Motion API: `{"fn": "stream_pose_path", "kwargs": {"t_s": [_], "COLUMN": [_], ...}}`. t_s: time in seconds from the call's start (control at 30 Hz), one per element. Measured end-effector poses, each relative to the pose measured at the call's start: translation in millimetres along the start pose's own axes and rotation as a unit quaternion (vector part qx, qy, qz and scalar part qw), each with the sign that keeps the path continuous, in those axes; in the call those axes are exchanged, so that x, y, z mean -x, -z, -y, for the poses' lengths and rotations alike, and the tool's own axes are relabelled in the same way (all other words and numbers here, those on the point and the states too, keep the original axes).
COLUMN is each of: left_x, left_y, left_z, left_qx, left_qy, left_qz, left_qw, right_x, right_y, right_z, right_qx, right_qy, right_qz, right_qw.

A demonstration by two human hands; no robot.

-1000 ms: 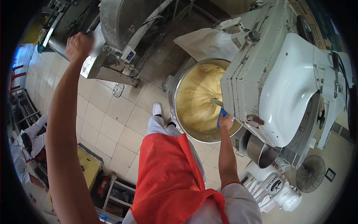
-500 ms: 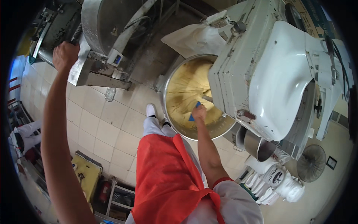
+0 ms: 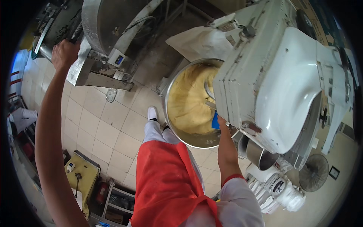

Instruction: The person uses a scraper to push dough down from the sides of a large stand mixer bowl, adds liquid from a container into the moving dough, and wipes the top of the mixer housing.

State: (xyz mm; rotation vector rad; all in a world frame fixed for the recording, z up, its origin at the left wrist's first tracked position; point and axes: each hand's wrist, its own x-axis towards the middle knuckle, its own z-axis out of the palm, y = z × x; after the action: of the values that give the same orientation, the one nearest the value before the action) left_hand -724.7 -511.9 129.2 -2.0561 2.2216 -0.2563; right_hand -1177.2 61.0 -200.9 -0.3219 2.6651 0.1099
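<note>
Because the yellow dough in the steel bowl looks soft and heavy, my right hand holds the light-looking blue scraper beside it by the near edge, the sensible grip; whether my left hand clasps the machine, I cannot tell.

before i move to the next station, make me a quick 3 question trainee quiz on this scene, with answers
1. Multiple choice: what does the person's right grip hold?
a) a red brush
b) a blue flat tool
c) a steel ladle

2. True or false: the left grip is outside the steel bowl.

3. Fill in the blank: the soft, dough-like mass in the bowl is ____ in colour.

Key:
1. b
2. True; it is up by the machine at upper left
3. Yellow
</note>
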Motion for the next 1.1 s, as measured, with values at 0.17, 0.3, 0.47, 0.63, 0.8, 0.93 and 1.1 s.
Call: {"fn": "stream_pose_path", "kwargs": {"t_s": [0.17, 0.3, 0.47, 0.63, 0.8, 0.93, 1.1], "left_x": [7, 5, 9, 8, 7, 9, 13], "left_y": [-8, -3, 5, 0, 1, 6, 0], "left_z": [9, 4, 8, 17, 13, 12, 21], "left_qx": [0.004, -0.004, 0.02, 0.017, 0.041, 0.018, 0.036], "left_qy": [0.024, 0.008, 0.017, 0.016, 0.005, 0.007, 0.001], "left_qz": [-0.001, -0.017, -0.032, -0.049, -0.056, -0.032, -0.062], "left_qw": [1.0, 1.0, 0.999, 0.999, 0.998, 0.999, 0.997], "right_x": [13, 50, 135, 212, 193, 183, 229], "right_y": [-11, -6, 6, 23, -13, 12, 104], "right_z": [21, 43, 85, 120, 85, 76, 109], "right_qx": [-0.149, -0.104, -0.059, -0.227, -0.312, -0.365, -0.657], "right_qy": [0.105, 0.162, 0.199, 0.204, 0.107, 0.047, -0.056], "right_qz": [0.06, 0.047, 0.01, 0.043, 0.022, 0.083, 0.228], "right_qw": [0.981, 0.98, 0.978, 0.951, 0.944, 0.926, 0.717]}}
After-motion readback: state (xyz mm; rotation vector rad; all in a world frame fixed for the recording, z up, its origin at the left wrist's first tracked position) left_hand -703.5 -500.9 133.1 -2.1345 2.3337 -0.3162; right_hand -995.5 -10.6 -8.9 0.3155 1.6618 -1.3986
